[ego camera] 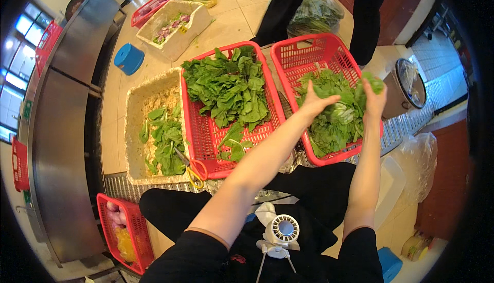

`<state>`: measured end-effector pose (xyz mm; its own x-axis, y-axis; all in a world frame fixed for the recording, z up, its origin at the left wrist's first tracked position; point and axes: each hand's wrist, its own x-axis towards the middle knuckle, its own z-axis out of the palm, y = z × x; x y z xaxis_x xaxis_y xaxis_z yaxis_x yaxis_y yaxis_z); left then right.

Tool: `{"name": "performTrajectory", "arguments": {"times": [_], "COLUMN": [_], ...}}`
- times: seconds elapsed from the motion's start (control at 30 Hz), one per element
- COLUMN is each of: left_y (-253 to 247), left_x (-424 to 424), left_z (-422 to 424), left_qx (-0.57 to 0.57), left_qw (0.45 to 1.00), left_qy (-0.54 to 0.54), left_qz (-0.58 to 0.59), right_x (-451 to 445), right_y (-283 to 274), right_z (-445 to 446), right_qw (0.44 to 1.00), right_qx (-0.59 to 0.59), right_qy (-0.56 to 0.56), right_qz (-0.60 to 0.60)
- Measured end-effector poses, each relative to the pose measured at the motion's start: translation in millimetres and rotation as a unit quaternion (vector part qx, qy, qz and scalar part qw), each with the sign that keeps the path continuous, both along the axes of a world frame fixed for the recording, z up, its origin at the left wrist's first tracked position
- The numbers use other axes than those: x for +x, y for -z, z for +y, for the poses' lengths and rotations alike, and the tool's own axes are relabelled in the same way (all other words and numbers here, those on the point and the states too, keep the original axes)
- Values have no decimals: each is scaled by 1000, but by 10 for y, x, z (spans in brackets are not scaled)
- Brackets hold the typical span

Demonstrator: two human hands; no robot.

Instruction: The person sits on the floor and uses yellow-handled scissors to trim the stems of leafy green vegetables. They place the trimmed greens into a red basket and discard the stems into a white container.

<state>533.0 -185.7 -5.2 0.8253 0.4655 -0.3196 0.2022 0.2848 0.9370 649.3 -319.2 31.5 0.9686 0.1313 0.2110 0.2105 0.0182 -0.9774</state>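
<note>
Over the right red plastic basket [286, 86], my left hand [315, 103] has its thumb and forefinger spread wide against leafy greens [332, 128]. My right hand [375, 97], at that basket's right side, has a bunch of green leaves [372, 82] in its fingers; motion blurs it. To the left, a second red basket [200, 148] carries a large heap of leafy greens [231, 84] and a few loose leaves lower down. Scissors with orange-yellow handles [197, 173] lean across the rim between this basket and a foam box [133, 140] with leaves and trimmings.
Another person's dark-trousered legs [276, 8] stand beyond the baskets, near bagged greens [316, 12]. A blue stool [129, 59], a foam box with purple-and-green scraps [166, 51], a bin [397, 93] and a metal floor grating [115, 186] surround me. A small white fan [283, 229] hangs at my chest.
</note>
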Motion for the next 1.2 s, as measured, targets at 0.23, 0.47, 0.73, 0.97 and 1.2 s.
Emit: {"name": "performTrajectory", "arguments": {"times": [0.23, 0.47, 0.73, 0.97, 1.2], "left_y": [231, 82, -81, -131, -148], "left_x": [-568, -2392, -3742, -3882, -3927], "left_z": [68, 778, 1521, 1733, 1712], "left_qx": [339, 273, 80, 38, 25], "left_qw": [923, 928, 985, 983, 991], "left_qy": [158, 221, -76, -151, -108], "left_qz": [92, 123, 134, 99, 71], "right_x": [-203, -1461, -1825, -2129, -2027], "right_y": [353, 865, 2772, 2520, 2596], "right_z": [327, 1220, 2321, 2898, 3379], "right_qw": [916, 742, 858, 779, 805], "right_qx": [-337, -439, -247, 114, 28], "right_qy": [-134, -479, -108, -37, -82], "right_qz": [-173, -168, 437, 615, 588]}}
